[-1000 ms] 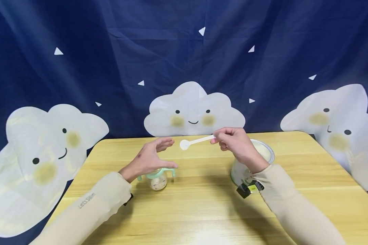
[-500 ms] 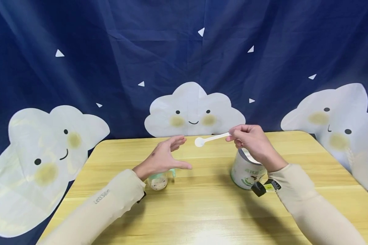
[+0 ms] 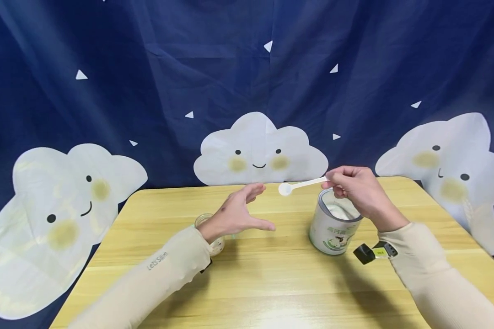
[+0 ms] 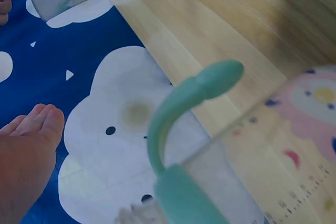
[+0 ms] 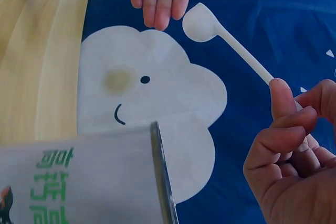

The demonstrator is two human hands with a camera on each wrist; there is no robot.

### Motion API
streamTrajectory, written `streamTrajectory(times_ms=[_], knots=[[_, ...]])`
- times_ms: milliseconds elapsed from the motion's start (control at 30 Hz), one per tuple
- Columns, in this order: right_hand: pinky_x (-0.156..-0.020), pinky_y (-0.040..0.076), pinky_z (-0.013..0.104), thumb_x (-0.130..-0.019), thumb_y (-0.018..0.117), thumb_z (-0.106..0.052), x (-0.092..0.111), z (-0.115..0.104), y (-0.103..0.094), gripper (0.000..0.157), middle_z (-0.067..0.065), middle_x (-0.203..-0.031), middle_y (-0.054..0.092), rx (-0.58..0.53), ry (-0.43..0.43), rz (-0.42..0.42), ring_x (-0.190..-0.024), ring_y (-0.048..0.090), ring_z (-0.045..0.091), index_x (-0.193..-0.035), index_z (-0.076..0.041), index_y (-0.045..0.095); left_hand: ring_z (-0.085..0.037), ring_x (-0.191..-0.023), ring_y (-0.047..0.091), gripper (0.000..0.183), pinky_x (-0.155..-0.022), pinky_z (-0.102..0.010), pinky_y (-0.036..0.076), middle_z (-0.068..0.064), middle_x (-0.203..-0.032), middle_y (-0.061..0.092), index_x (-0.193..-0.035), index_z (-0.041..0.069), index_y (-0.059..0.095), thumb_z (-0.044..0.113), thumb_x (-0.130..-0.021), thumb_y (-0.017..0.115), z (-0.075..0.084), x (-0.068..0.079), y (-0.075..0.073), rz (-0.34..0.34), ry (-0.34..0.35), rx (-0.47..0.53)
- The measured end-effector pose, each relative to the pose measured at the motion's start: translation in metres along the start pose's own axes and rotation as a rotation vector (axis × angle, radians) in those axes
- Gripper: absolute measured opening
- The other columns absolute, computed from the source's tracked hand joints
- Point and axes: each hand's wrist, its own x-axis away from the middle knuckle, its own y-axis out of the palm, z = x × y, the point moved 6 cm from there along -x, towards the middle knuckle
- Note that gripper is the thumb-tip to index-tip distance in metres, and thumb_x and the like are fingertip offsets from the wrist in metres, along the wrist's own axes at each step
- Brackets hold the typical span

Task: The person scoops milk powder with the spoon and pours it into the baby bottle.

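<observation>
Between thumb and fingers, my right hand (image 3: pixel 356 187) pinches the handle end of a white measuring scoop (image 3: pixel 286 188), held level in the air with its bowl toward the left. Just left of and below that hand stands a milk powder can (image 3: pixel 331 235), lidless, with white powder inside. My left hand (image 3: pixel 236 212) hovers with fingers and thumb spread, holding nothing, a short gap from the scoop's bowl. Partly hidden behind the left wrist is a clear baby bottle (image 3: pixel 219 246); its mint green handle (image 4: pixel 173 98) and printed wall show in the left wrist view.
A light wooden table (image 3: pixel 263 283) carries the can and the bottle. Behind its far edge hangs a dark blue curtain (image 3: pixel 214 68) printed with smiling white clouds. A black wrist camera (image 3: pixel 366 253) is strapped to the right wrist.
Both hands have moved to the right, the scoop travelling with the right hand toward the can. The can's opening now shows; the left forearm covers more of the bottle.
</observation>
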Motion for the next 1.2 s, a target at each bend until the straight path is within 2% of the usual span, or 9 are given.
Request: streamTrajectory(times_ms=[333, 600, 800, 967, 1200], knots=[[-0.051, 0.041, 0.015, -0.095, 0.055, 0.002, 0.006, 0.004, -0.022, 0.025, -0.001, -0.07, 0.069, -0.009, 0.016, 0.013, -0.061, 0.053, 0.005, -0.079, -0.011, 0.07, -0.02, -0.143, 0.038, 0.108, -0.116, -0.033, 0.033, -0.005, -0.155, 0.041, -0.152, 0.008, 0.037, 0.03, -0.065, 0.096, 0.002, -0.008, 0.016, -0.028, 0.004, 0.006], [-0.052, 0.042, 0.017, -0.096, 0.056, 0.002, 0.01, 0.007, -0.037, 0.024, -0.002, -0.071, 0.068, 0.004, -0.006, 0.021, -0.062, 0.052, 0.006, -0.081, -0.011, 0.07, -0.019, -0.142, 0.038, 0.107, -0.116, -0.03, 0.033, -0.004, -0.154, 0.043, -0.151, 0.009, 0.039, 0.03, -0.064, 0.097, 0.006, -0.016, 0.025, -0.02, 0.016, -0.005], [-0.055, 0.045, 0.017, -0.097, 0.057, 0.0, 0.014, 0.01, -0.046, 0.023, -0.003, -0.072, 0.069, 0.041, -0.005, 0.034, -0.064, 0.054, 0.006, -0.082, -0.011, 0.071, -0.018, -0.142, 0.038, 0.108, -0.116, -0.033, 0.034, -0.001, -0.154, 0.043, -0.151, 0.01, 0.039, 0.029, -0.063, 0.097, 0.01, -0.021, 0.032, -0.019, 0.026, 0.007], [-0.055, 0.046, 0.017, -0.097, 0.057, 0.002, 0.014, 0.013, -0.052, 0.026, -0.001, -0.072, 0.07, -0.003, -0.002, 0.032, -0.065, 0.057, 0.007, -0.081, -0.012, 0.072, -0.017, -0.141, 0.039, 0.107, -0.116, -0.033, 0.034, -0.001, -0.153, 0.045, -0.151, 0.009, 0.04, 0.027, -0.062, 0.098, 0.011, -0.025, 0.038, -0.009, 0.041, 0.017], [-0.055, 0.045, 0.019, -0.098, 0.057, 0.0, 0.019, 0.017, -0.063, 0.026, -0.002, -0.072, 0.069, 0.016, -0.021, 0.023, -0.064, 0.052, 0.007, -0.082, -0.013, 0.072, -0.018, -0.141, 0.04, 0.106, -0.115, -0.035, 0.035, -0.005, -0.154, 0.043, -0.151, 0.009, 0.04, 0.03, -0.063, 0.097, 0.01, -0.03, 0.05, -0.028, 0.044, 0.021]])
